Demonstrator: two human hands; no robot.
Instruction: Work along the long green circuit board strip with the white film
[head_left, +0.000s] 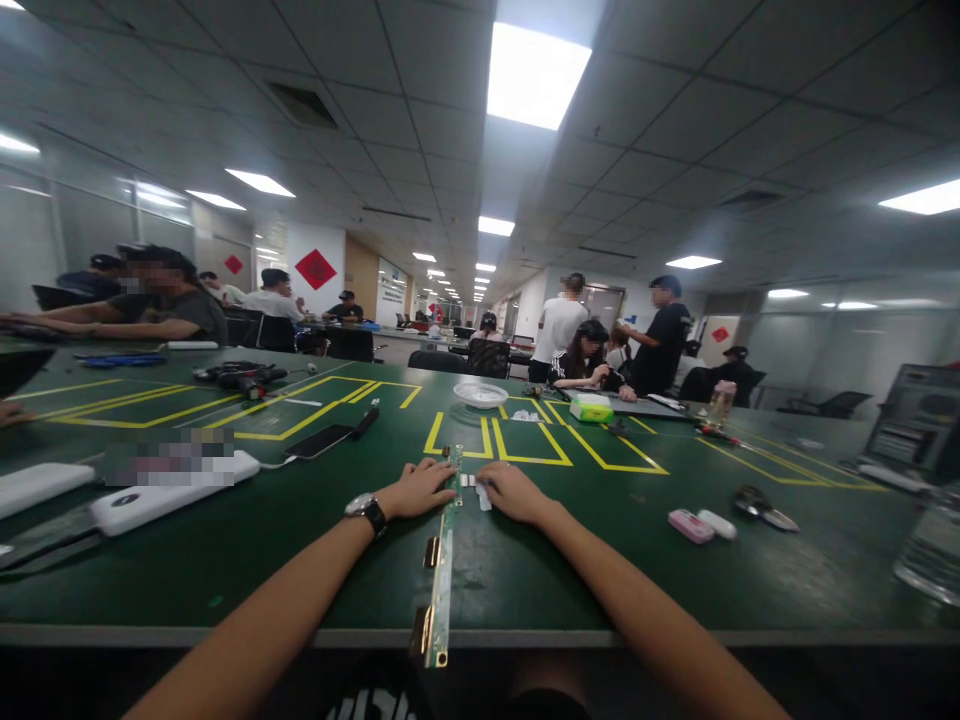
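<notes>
Board (443, 580) sits under my spread-out left hand (421, 488) while my right hand (513, 493) pinches a small white piece (484, 499).

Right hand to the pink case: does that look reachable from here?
Probably yes: only green tabletop shows between the right hand and the pink case, though that hand is at the white strip beside the circuit board.

White strip (484, 498) partly behind right fingers (495, 478)
</notes>
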